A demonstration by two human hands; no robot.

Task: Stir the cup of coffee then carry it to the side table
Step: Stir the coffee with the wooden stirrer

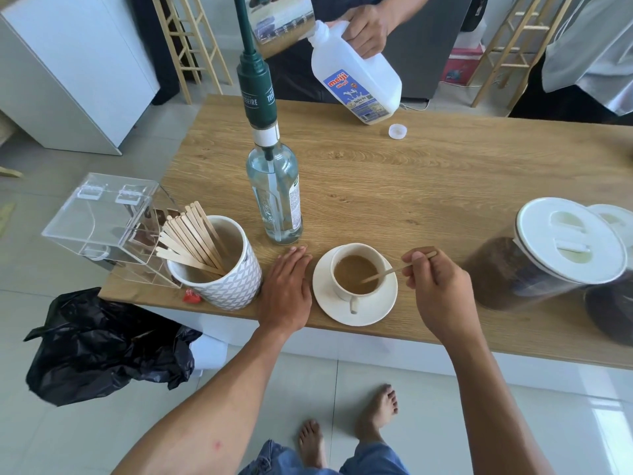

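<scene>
A white cup (356, 272) of light brown coffee stands on a white saucer (371, 311) near the front edge of the wooden table (411, 180). Its handle points toward me. My right hand (442, 289) pinches a thin wooden stir stick (387, 271) whose lower end dips into the coffee. My left hand (287, 286) lies flat on the table just left of the saucer, fingers together, holding nothing.
A patterned white holder (236, 286) full of wooden sticks stands left of my left hand, beside a clear acrylic box (102, 221). A pump bottle (274, 197) rises behind the cup. Two coffee jars (548, 255) sit at right. Across the table, a person pours from a milk jug (359, 80). A black bin bag (102, 344) hangs at lower left.
</scene>
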